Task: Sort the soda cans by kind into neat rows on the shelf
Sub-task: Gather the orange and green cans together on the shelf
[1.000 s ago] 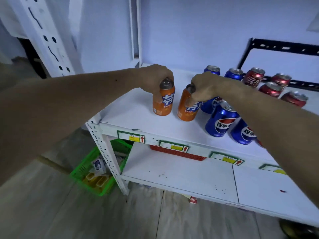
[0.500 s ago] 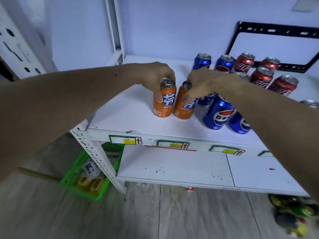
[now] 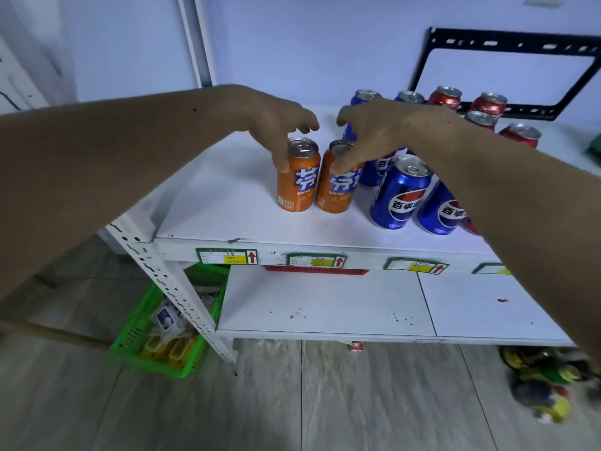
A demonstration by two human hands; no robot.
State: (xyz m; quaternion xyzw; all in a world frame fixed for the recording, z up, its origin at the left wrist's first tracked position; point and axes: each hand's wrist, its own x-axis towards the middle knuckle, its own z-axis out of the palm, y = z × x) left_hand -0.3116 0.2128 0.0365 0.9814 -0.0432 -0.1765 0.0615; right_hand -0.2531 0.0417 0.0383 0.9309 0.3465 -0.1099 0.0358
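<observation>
Two orange soda cans stand upright side by side on the white top shelf, the left one touching the right one. My left hand hovers over the left can, fingers lifted off its top, thumb still against its side. My right hand is above the right can with fingers raised and only the thumb touching it. Blue cans stand right of the orange pair, partly behind my right arm. Red cans are grouped at the back right.
A black metal frame leans on the wall behind the red cans. The lower shelf juts out beneath. A green basket sits on the floor at the left post, colourful clutter at the lower right.
Both hands gripped the orange cans by their tops and set them together; now the fingers have lifted off and spread. The view has shifted slightly left and down.
</observation>
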